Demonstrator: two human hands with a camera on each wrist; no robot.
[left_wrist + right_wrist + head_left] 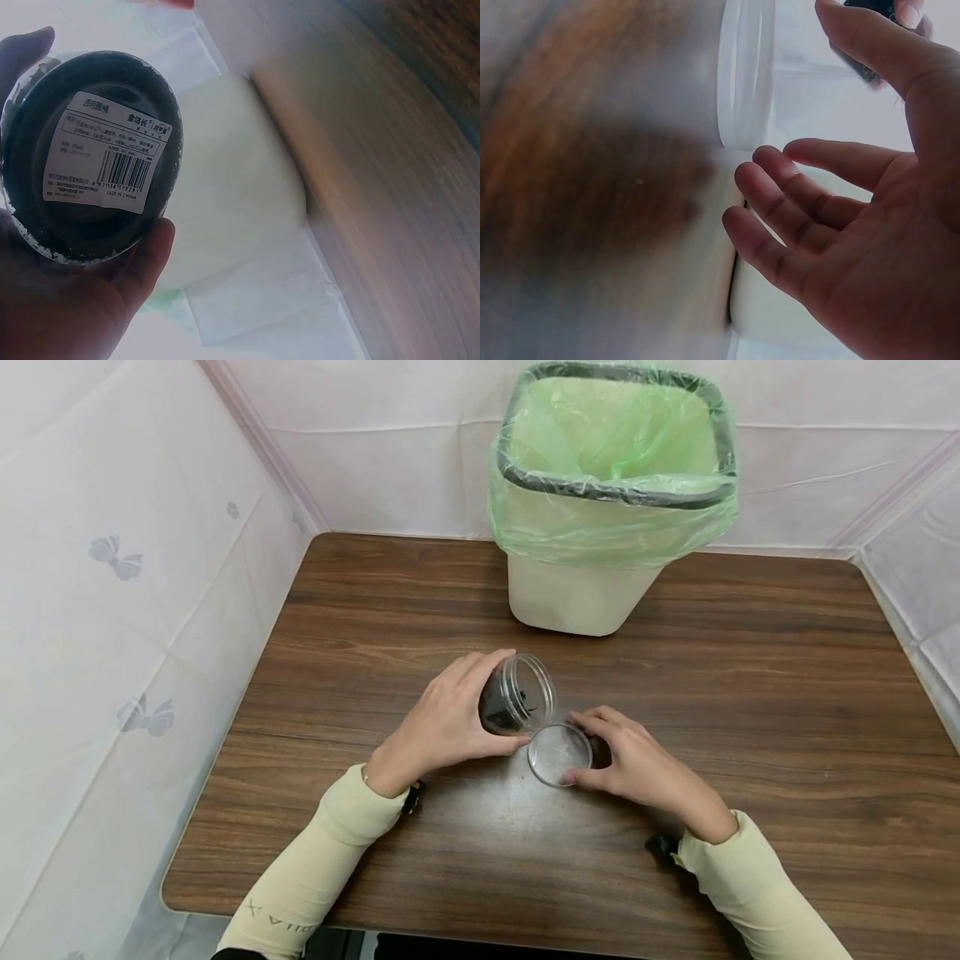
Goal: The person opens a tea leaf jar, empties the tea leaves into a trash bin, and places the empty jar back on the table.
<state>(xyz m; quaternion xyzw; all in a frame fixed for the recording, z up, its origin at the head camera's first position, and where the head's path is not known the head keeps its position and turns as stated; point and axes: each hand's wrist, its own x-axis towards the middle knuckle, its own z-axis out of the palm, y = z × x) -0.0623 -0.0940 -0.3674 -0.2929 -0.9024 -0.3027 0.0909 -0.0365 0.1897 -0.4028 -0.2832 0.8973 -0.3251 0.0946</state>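
A clear screw-top jar [504, 703] with dark contents is tilted, its uncovered mouth toward the right. My left hand [450, 714] grips it round the side, thumb low and fingers over the top. In the left wrist view the jar's base [75, 225] faces the camera, with a white barcode label [109, 154] on it. Just below the mouth, a clear round lid [559, 755] lies on the table. My right hand [630, 760] is at the lid's right edge, thumb and forefinger spread beside it. Its other fingers [769, 251] are loosely bent in the right wrist view.
A cream waste bin [577, 593] lined with a green bag [615, 531] stands at the back of the brown wooden table [360, 610]. White patterned sheeting [135, 635] rises along the left and back edges.
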